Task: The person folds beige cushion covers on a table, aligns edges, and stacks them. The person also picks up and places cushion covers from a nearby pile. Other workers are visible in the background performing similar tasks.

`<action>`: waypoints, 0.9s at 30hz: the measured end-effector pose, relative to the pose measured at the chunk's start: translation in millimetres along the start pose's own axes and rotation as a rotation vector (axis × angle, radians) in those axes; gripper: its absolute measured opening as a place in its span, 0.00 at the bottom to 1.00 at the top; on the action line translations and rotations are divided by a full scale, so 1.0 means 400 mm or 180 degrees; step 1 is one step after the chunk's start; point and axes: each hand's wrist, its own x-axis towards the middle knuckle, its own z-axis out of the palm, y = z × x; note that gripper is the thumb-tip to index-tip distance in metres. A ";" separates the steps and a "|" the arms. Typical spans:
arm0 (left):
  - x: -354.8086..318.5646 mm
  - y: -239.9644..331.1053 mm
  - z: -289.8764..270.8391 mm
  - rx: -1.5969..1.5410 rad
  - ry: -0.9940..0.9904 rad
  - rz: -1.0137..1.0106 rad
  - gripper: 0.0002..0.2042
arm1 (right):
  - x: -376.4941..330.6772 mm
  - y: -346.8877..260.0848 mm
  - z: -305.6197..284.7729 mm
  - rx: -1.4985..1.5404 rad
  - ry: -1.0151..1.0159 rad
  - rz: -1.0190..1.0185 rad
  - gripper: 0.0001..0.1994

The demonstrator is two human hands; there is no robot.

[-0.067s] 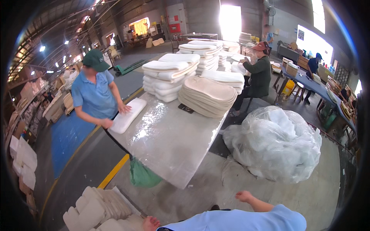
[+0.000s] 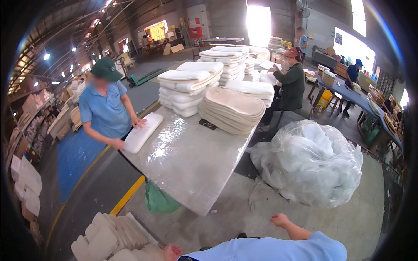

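The left hand (image 2: 173, 252) is hanging near the stacked, rounded beige pads (image 2: 102, 237) at lower left, its fingers loosely parted and half-curled. The right hand (image 2: 280, 219), similarly relaxed, is hanging nearest the large white bundle in clear plastic (image 2: 307, 165), sitting slightly further right than before.

Just beside the left hand (image 2: 172, 251), the piled beige pads (image 2: 104, 239) look matt and soft, like cloth or foam. Ahead of both hands, the tabletop (image 2: 187, 174) is smooth and glossy, like plastic film; beyond, the stacked white pads (image 2: 187, 89) look matt and fleecy. Forward of the right hand (image 2: 279, 219), the bulky bag (image 2: 309, 165) is clear, crinkled, shiny plastic. Around that hand, the floor (image 2: 339, 222) looks like matt concrete.
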 end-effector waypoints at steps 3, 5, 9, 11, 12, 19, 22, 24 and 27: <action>0.025 -0.009 0.146 -0.0104 -0.0355 -0.0209 0.22 | 0.056 0.062 -0.140 0.0427 0.0825 0.0251 0.20; 0.038 -0.034 0.252 0.0545 -0.0523 -0.0233 0.21 | 0.113 0.055 -0.205 0.0772 0.0981 0.0324 0.18; 0.102 -0.009 0.472 0.1517 -0.1114 -0.0125 0.20 | 0.261 -0.003 -0.250 0.1356 0.0748 0.0241 0.16; 0.128 0.031 0.527 0.1782 -0.1170 -0.0097 0.19 | 0.310 -0.088 -0.216 0.1802 0.0125 0.0081 0.17; 0.145 0.063 0.545 0.1868 -0.1150 -0.0082 0.19 | 0.323 -0.139 -0.197 0.1760 -0.0217 -0.0072 0.19; 0.284 0.367 0.648 0.1533 -0.0784 0.0142 0.17 | 0.427 -0.423 -0.302 0.1281 -0.1208 -0.0963 0.23; 0.304 0.454 0.670 0.0995 -0.0473 0.0217 0.17 | 0.512 -0.497 -0.379 0.1170 -0.1190 -0.1019 0.23; 0.321 0.482 0.697 0.0996 -0.0417 0.0235 0.21 | 0.589 -0.563 -0.439 0.1236 -0.1144 -0.1216 0.22; 0.338 0.508 0.745 0.1009 -0.0337 0.0519 0.21 | 0.688 -0.676 -0.538 0.1165 -0.1316 -0.1538 0.22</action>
